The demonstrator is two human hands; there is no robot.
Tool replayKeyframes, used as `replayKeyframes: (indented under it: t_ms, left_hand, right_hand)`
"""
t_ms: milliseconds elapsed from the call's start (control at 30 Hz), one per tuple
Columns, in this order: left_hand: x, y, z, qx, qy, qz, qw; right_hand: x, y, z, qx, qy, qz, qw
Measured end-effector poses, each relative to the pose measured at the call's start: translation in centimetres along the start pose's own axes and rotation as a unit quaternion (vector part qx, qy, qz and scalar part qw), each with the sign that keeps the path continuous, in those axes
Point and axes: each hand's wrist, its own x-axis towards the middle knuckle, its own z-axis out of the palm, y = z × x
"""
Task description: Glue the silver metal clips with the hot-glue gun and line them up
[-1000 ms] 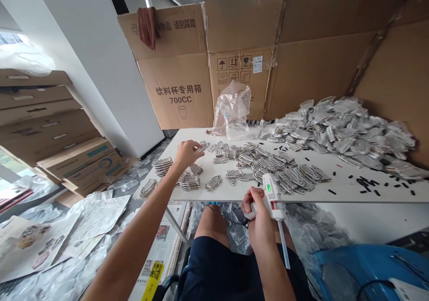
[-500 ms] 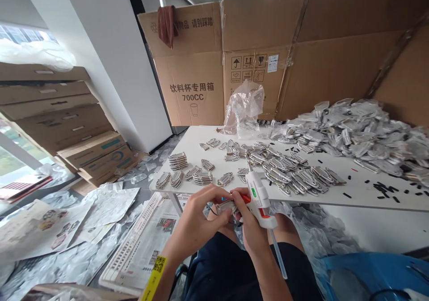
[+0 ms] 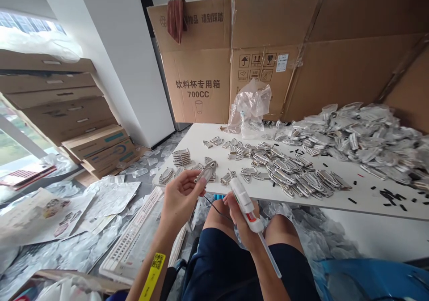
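Note:
My left hand [image 3: 179, 198] pinches a small silvery pointed piece [image 3: 205, 173] and holds it up in front of the white table's [image 3: 355, 209] near edge. My right hand [image 3: 241, 216] grips a white hot-glue gun [image 3: 246, 205] over my lap, its nozzle pointing up toward the piece, a glue stick [image 3: 268, 257] sticking out of its back. Small stacks of the same pieces [image 3: 181, 157] sit at the table's left end, and several more lie spread across the middle [image 3: 295, 175].
A big heap of bagged pieces [image 3: 355, 135] fills the table's far right, with small black bits [image 3: 390, 197] in front. A clear plastic bag [image 3: 250, 108] stands at the back. Cardboard boxes [image 3: 201, 64] wall the rear. Papers and plastic [image 3: 83, 211] litter the floor at left; something blue [image 3: 372, 278] is at lower right.
My left hand picked a piece from the table, brought it to the glue gun, then lifted it away to the left. The gun has tilted down in my right hand.

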Motion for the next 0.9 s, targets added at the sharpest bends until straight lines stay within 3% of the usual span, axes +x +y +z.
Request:
replayKeyframes:
  t_ms: [267,667,900]
  left_hand:
    - [-1.0,0.2,0.5,0.043,0.001,0.055,0.998]
    - [-2.1,1.0,1.1,0.011,-0.006,0.026,1.0]
    - [-2.3,1.3,1.1,0.036,0.005,0.047,0.998]
  right_hand:
    - [-0.1,-1.1,0.4,-0.033,-0.052,-0.08,0.995]
    - [-0.5,-0.6,0.5,-0.089,-0.013,-0.123,0.988]
    - [-0.5,-0.5,0.4,-0.098,-0.016,-0.121,0.988]
